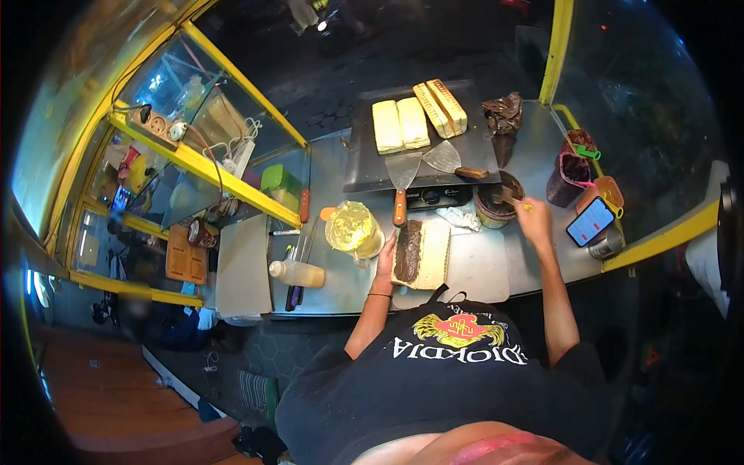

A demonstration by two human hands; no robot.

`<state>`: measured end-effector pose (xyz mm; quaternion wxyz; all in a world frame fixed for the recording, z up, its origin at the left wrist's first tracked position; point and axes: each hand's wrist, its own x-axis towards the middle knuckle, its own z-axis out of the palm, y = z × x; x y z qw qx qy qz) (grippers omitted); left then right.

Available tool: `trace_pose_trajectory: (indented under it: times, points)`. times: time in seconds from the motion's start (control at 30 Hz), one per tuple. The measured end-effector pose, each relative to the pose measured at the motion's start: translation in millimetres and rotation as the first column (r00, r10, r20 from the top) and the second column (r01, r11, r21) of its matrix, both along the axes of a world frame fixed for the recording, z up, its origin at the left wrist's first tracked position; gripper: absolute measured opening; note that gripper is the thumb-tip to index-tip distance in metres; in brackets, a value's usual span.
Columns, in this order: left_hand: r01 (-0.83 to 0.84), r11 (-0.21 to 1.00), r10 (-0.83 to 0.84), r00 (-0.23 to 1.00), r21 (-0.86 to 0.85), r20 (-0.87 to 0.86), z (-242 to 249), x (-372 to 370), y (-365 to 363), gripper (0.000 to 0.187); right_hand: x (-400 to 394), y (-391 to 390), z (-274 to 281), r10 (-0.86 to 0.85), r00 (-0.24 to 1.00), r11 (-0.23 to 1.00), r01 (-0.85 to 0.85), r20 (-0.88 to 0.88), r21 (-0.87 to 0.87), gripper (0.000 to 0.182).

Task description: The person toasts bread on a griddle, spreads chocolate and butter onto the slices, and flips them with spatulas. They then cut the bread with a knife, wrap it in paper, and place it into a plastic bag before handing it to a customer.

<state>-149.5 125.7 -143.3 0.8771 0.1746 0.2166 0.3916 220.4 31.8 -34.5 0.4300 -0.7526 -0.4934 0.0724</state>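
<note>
My left hand (384, 265) grips the left side of a split bread loaf (437, 256) lying cut face up on the counter. Dark brown spread (408, 252) covers its left half; the right half is pale. My right hand (533, 221) is closed on a spreader (508, 199), whose end dips into a tub of dark brown spread (496, 215). The blade's tip is hidden in the tub. Just left of the loaf stands a clear jug (354, 231) with yellow spread inside. A scraper with an orange handle (400, 208) lies beyond the loaf, near my left hand.
Several bread pieces (400, 125) rest on a dark griddle (368, 167), along with a second scraper (442, 157). To the right are a phone (590, 222) and jam containers (570, 178). A squeeze bottle (297, 273) and knives lie left. Yellow-framed glass (205, 167) borders the counter.
</note>
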Motion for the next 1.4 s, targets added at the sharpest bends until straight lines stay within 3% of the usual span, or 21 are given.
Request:
trace_pose_trajectory:
  times: [0.1,0.17,0.2,0.27,0.3,0.33,0.4,0.47,0.57,0.67,0.73,0.8,0.83,0.9,1.0,1.07,1.13,1.2,1.27,1.33,1.4]
  points:
    - [-0.034,0.999,0.034,0.998,0.009,-0.056,-15,2,7,0.038,-4,26,-15,0.051,0.996,0.998,-0.054,0.072,0.035,0.031]
    - [-0.094,0.994,0.100,0.987,0.048,-0.124,-25,4,12,0.043,-2,29,-5,0.144,0.908,0.982,-0.181,-0.393,-0.060,0.033]
    - [-0.088,0.995,0.092,0.987,0.042,-0.128,-57,-4,27,0.043,3,29,-4,0.136,0.908,0.982,-0.175,-0.396,-0.066,0.033]
    - [-0.013,0.993,0.035,0.981,0.114,-0.192,-131,-27,55,0.052,15,18,-12,0.064,0.615,0.982,-0.178,-0.786,-0.059,0.031]
    - [0.012,0.998,-0.001,0.985,0.062,-0.170,-93,-19,40,0.055,18,10,-15,0.055,0.575,0.988,-0.148,-0.817,-0.037,0.030]
    - [0.044,0.992,-0.021,0.981,0.114,-0.195,-98,-21,45,0.054,20,2,-17,0.041,0.531,0.993,-0.114,-0.846,-0.024,0.030]
    - [0.099,0.995,-0.094,0.987,0.030,-0.133,4,4,6,0.050,28,-21,-21,0.083,0.446,0.993,-0.108,-0.891,0.039,0.028]
    - [0.083,0.995,-0.077,0.992,0.056,-0.103,33,13,-5,0.045,19,-54,-10,0.099,0.406,0.993,-0.101,-0.908,0.063,0.029]
    - [0.047,0.999,-0.045,0.991,0.011,-0.126,1,12,10,0.044,2,-77,4,0.155,0.379,0.985,-0.129,-0.913,0.114,0.029]
    - [0.062,0.989,-0.033,0.979,0.138,-0.200,-22,-1,18,0.044,-33,-82,6,0.149,0.361,0.977,-0.197,-0.921,0.081,0.030]
    - [0.037,0.936,0.103,0.921,0.350,-0.375,-10,-1,13,0.036,-59,-73,0,0.177,0.425,0.945,-0.324,-0.888,0.033,0.030]
    - [0.076,0.929,0.078,0.915,0.361,-0.395,25,12,2,0.038,-87,-55,-8,0.226,0.566,0.944,-0.329,-0.792,0.035,0.031]
    - [0.134,0.872,0.090,0.901,0.470,-0.424,32,17,0,0.044,-97,-48,-9,0.216,0.564,0.947,-0.321,-0.797,0.029,0.031]
    - [0.253,0.719,0.183,0.829,0.647,-0.528,50,26,-5,0.048,-113,-35,-10,0.332,0.751,0.933,-0.352,-0.571,0.079,0.032]
    - [0.349,0.670,0.182,0.779,0.655,-0.600,56,28,-6,0.045,-122,-26,8,0.342,0.828,0.939,-0.284,-0.444,0.193,0.033]
    - [0.326,0.689,0.170,0.796,0.647,-0.581,59,27,-7,0.044,-114,-32,12,0.298,0.778,0.954,-0.268,-0.553,0.137,0.031]
    - [0.226,0.776,0.146,0.843,0.588,-0.517,42,21,1,0.046,-98,-40,14,0.237,0.753,0.970,-0.147,-0.614,0.194,0.029]
    - [0.071,0.848,0.261,0.807,0.526,-0.529,19,9,1,0.046,-69,-57,15,0.151,0.788,0.984,-0.065,-0.596,0.163,0.029]
    - [0.052,0.999,-0.052,0.999,-0.009,-0.014,-3,-4,9,0.045,-48,-71,25,-0.026,0.844,0.983,0.118,-0.536,0.138,0.031]
    - [0.108,0.994,-0.106,0.991,-0.028,0.086,-4,-7,0,0.047,-22,-77,16,-0.066,0.858,0.982,0.146,-0.509,0.119,0.032]
    - [0.104,0.994,-0.105,0.994,-0.035,-0.038,-6,-8,0,0.045,-11,-58,10,-0.093,0.874,0.974,0.179,-0.477,0.137,0.033]
